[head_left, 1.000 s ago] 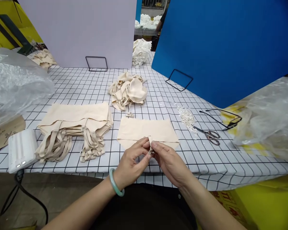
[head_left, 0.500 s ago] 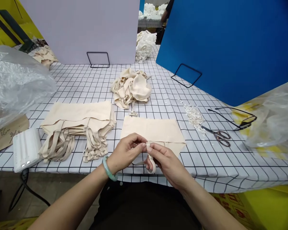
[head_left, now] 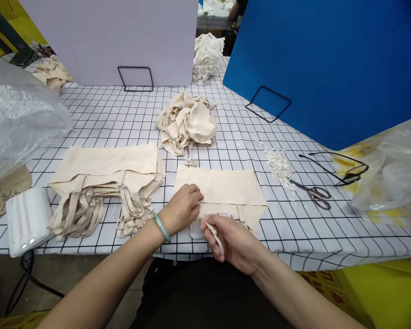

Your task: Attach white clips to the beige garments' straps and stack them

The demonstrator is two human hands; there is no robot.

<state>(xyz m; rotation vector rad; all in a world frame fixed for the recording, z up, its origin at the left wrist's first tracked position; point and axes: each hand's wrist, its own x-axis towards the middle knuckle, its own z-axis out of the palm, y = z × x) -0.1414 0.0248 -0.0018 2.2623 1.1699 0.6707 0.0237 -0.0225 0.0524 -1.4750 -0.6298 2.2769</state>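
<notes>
A beige cloth garment (head_left: 226, 185) lies flat before me, with a strap at its lower right. My left hand (head_left: 183, 205), with a green bangle at the wrist, rests on its left part, fingers curled together; what they hold, if anything, is hidden. My right hand (head_left: 226, 237) is closed on a beige strap (head_left: 215, 235) just below the garment's lower edge. To the left lies a stack of similar garments (head_left: 106, 160), their straps hanging toward the table's front edge.
Behind the garment sits a crumpled beige pile (head_left: 188, 123). Right of it are white scraps (head_left: 279, 164), scissors (head_left: 315, 194) and glasses (head_left: 349, 176). A white power bank (head_left: 29, 221) stands at left. Plastic bags (head_left: 17, 123) and upright lilac and blue boards (head_left: 322, 68) surround the checked table (head_left: 123, 114).
My hands have come apart. The left one moved up and left onto the garment; the right one dropped slightly with the strap. The view has shifted a little.
</notes>
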